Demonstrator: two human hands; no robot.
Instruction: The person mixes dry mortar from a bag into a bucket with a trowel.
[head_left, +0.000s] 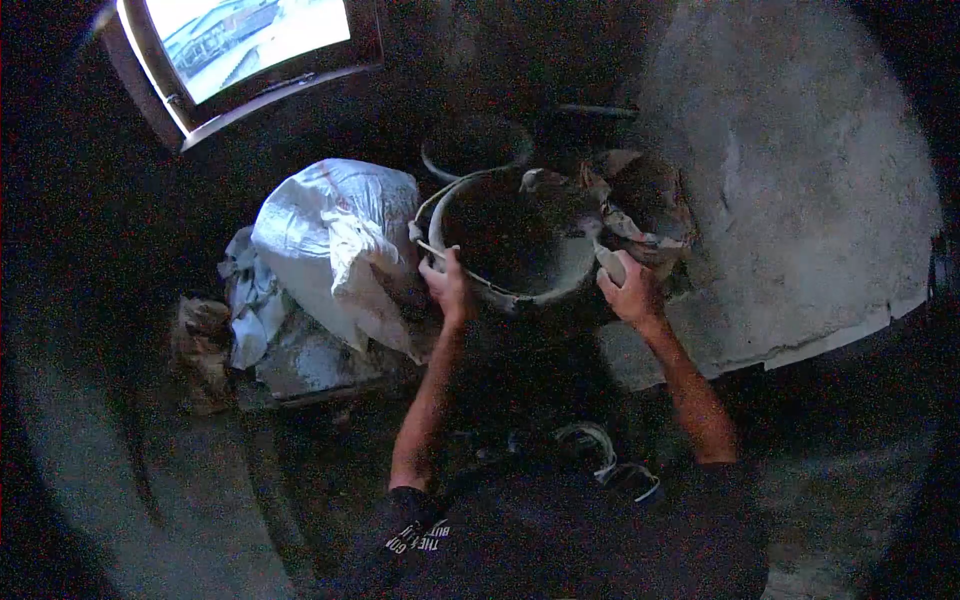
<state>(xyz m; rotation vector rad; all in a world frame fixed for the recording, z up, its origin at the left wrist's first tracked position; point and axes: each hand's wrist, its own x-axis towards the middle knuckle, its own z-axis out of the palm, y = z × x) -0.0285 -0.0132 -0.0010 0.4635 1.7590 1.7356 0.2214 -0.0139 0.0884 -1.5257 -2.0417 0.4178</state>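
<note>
A wide, dusty round tub point(560, 290) stands in front of me, its inside dark. A thin light handle point(470, 178) runs along its left and far rim. My left hand point(450, 288) is closed on the tub's near-left rim, thumb up, beside the handle's end. On the right side of the rim, my right hand point(632, 290) is closed around a small pale piece point(608, 262), whose kind I cannot tell. Crumpled, torn sacking point(625, 225) lies just past that hand, overlapping the tub's right edge.
A full white woven sack point(335, 215) stands close left of the tub, with crumpled bags point(255, 300) beside it. A second round container point(478, 145) sits behind. A pale slab-like surface point(800, 200) fills the right. A bright window point(260, 45) is at upper left.
</note>
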